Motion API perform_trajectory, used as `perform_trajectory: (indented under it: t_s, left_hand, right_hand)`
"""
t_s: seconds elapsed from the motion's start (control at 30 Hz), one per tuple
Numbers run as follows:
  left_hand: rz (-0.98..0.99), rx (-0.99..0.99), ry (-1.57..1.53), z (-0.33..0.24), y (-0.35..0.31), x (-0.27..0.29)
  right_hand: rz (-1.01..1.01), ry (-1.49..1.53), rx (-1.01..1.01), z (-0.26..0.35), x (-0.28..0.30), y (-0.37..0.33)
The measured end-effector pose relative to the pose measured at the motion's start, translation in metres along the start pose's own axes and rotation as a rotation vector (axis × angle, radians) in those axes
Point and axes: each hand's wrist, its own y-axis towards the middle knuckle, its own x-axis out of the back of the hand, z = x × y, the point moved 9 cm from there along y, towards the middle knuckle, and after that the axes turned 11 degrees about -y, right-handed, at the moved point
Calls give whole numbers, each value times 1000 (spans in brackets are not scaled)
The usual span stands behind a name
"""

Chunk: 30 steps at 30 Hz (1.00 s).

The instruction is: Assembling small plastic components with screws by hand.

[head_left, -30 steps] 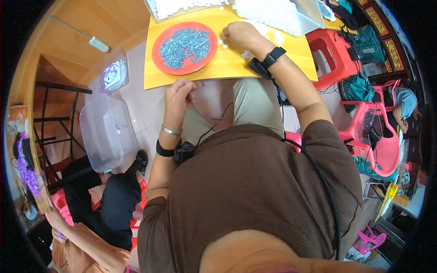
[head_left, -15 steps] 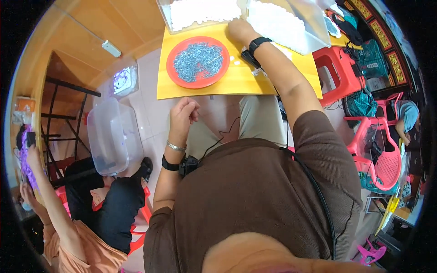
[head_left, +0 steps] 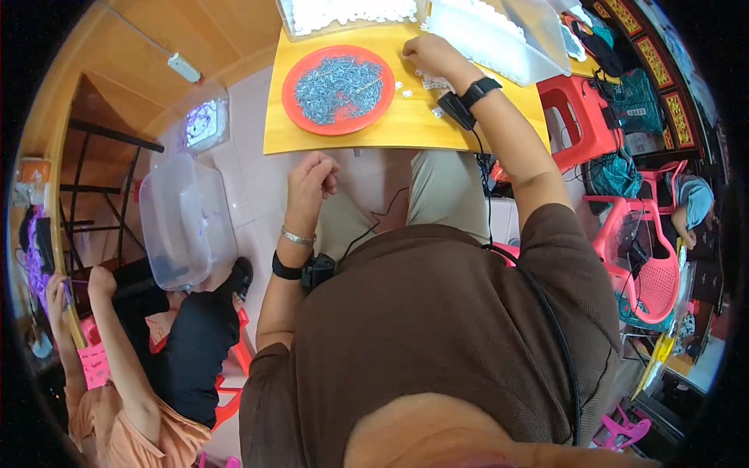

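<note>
My left hand (head_left: pixel 313 178) hovers just off the table's near edge, its fingers curled into a loose fist. Whatever it may hold is hidden. Over the yellow table (head_left: pixel 359 143), my right hand (head_left: pixel 435 56) reaches out with thumb and fingertips drawn together; I cannot make out anything between them. A red round plate (head_left: pixel 292 105) heaped with small silvery nails or screws (head_left: pixel 337 84) sits left of that hand. Several small white plastic pieces (head_left: pixel 407 93) lie between the plate and my right wrist, and more (head_left: pixel 434 81) cluster under the wrist.
Two clear bins, one at the back (head_left: pixel 300 31) and one at right (head_left: pixel 542 58), hold white pieces. A black device (head_left: pixel 456 110) with a cable hangs at my right wrist. A red stool (head_left: pixel 581 117) stands right of the table. At left, another person (head_left: pixel 140 398) works beside a clear tub (head_left: pixel 183 222).
My right hand has drawn back from the bins toward me, uncovering white pieces on the table. My left hand stays curled by the edge. The other person's hands have moved nearer to them.
</note>
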Motion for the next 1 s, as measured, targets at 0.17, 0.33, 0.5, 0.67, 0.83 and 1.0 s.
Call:
perform_trajectory:
  t_s: [0.17,0.33,0.5,0.67,0.83,1.0]
  left_hand:
    - [15,-14,-3,-3,-1,-3]
    - [19,-7,-10,-3,-3,-6]
    - [22,3,18,-2,-1,-8]
    - [5,-12,25,-4,-2,-7]
    - [31,-4,32,-4,1,-11]
    - [35,-13,45,-13,11,-23]
  right_hand:
    - [-36,315,-142,-34,-2,3]
    - [26,321,-143,-18,-13,14]
    - [89,180,-152,-21,-30,28]
    - [118,141,-163,-20,-36,28]
    - [17,218,-186,-23,-22,14]
    - [-70,1063,-239,-5,17,-27]
